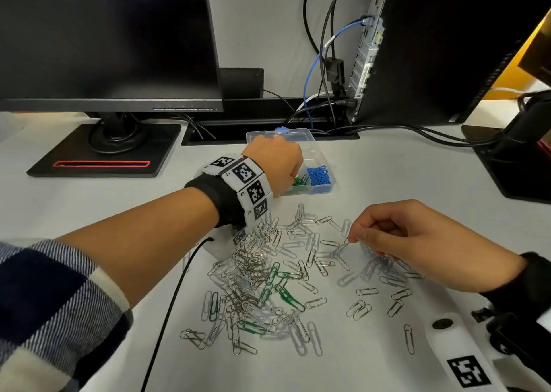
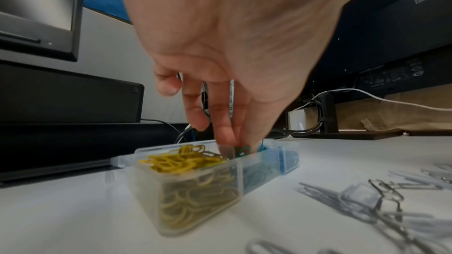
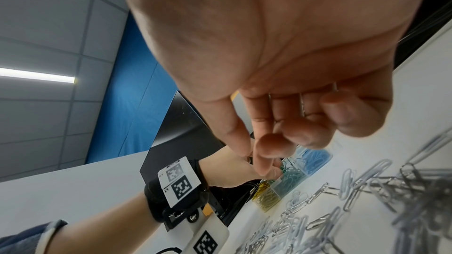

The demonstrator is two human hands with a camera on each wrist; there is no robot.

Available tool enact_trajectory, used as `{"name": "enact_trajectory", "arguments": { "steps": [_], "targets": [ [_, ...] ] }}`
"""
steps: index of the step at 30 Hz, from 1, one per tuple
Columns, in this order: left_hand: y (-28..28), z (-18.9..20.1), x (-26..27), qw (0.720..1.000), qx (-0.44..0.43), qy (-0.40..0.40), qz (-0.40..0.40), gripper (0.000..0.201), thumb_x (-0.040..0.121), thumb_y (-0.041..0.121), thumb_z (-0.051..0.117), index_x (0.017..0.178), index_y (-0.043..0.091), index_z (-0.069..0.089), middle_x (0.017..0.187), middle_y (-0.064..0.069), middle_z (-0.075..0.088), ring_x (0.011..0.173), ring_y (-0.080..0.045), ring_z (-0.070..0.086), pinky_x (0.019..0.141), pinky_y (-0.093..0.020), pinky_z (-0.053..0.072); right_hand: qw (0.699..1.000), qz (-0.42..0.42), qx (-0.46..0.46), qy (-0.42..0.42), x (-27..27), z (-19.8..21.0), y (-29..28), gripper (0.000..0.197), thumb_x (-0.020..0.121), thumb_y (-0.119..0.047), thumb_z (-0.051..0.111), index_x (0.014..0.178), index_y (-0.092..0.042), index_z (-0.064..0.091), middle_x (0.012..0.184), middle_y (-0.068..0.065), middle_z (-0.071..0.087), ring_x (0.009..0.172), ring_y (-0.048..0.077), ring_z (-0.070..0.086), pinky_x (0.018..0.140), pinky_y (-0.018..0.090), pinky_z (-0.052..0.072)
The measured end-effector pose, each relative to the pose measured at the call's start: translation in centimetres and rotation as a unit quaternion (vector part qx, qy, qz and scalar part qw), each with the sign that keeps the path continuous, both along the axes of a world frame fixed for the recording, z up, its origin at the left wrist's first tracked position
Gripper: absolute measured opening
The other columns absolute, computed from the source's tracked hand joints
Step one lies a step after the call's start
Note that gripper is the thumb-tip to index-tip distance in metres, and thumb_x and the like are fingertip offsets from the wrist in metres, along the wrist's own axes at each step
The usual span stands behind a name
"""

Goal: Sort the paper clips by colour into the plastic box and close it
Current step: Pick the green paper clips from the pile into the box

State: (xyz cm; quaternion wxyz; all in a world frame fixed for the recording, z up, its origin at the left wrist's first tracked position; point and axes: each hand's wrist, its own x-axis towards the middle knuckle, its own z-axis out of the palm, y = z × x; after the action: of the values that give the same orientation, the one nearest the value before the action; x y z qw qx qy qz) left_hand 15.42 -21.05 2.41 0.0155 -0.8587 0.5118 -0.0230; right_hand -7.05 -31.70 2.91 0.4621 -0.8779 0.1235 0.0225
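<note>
Fingers of our left hand (image 1: 272, 160) reach down into the middle compartment of the plastic box (image 1: 323, 186), tips among the green paper clips (image 2: 242, 150); whether they pinch a clip or have let go, we cannot tell. Lid open, the box sits on the white desk (image 1: 402, 177) beyond the loose pile. Yellow paper clips (image 2: 181, 161) fill the compartment to the left of the green ones, blue paper clips (image 1: 319, 175) the one to the right.

Nearer us than the box, our right hand (image 1: 417, 242) hovers over the pile, thumb and forefinger pinching one end of a silver paper clip (image 1: 343, 247) whose other end hangs down toward the desk. Around it lies the scatter of silver paper clips (image 1: 253, 260), tangled thickest on the side under our left wrist, with a few green paper clips in the pile (image 1: 283, 290) at its near part.

Behind the box stand a dark monitor (image 1: 104, 40) to its left and a computer tower (image 1: 447, 46) with cables to its right.
</note>
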Motion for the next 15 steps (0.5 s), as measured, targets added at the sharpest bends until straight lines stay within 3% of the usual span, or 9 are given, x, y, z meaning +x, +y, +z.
{"name": "enact_trajectory", "arguments": {
  "steps": [4,8,15],
  "targets": [
    [0.3,0.4,0.2,0.999,-0.022,0.022,-0.024,0.007,0.090,0.030,0.059,0.093,0.028,0.065,0.089,0.013,0.059,0.092,-0.014,0.054,0.086,-0.032,0.042,1.000,0.000,0.004,-0.001,0.0,0.1,0.0,0.016,0.090,-0.034,0.059,0.088,-0.026,0.072,0.066,-0.003,0.062,0.060,0.013,0.052,0.062,0.033,0.045],
    [0.3,0.2,0.4,0.995,-0.050,0.076,-0.046,0.022,0.091,0.018,0.055,0.107,0.025,0.068,0.102,0.010,0.066,0.096,-0.014,0.058,0.088,-0.032,0.048,1.000,0.000,-0.005,-0.001,0.0,0.1,-0.1,0.016,0.092,-0.033,0.059,0.089,-0.025,0.073,0.066,-0.003,0.063,0.061,0.011,0.052,0.063,0.030,0.045],
    [-0.3,-0.8,0.3,0.991,-0.071,0.106,-0.043,0.008,0.089,0.023,0.062,0.091,0.023,0.070,0.092,0.008,0.069,0.088,-0.015,0.060,0.081,-0.031,0.050,1.000,0.002,0.000,0.003,0.0,0.0,-0.1,0.015,0.092,-0.031,0.059,0.088,-0.028,0.073,0.066,-0.004,0.063,0.061,0.011,0.052,0.062,0.031,0.045]
  ]
}}
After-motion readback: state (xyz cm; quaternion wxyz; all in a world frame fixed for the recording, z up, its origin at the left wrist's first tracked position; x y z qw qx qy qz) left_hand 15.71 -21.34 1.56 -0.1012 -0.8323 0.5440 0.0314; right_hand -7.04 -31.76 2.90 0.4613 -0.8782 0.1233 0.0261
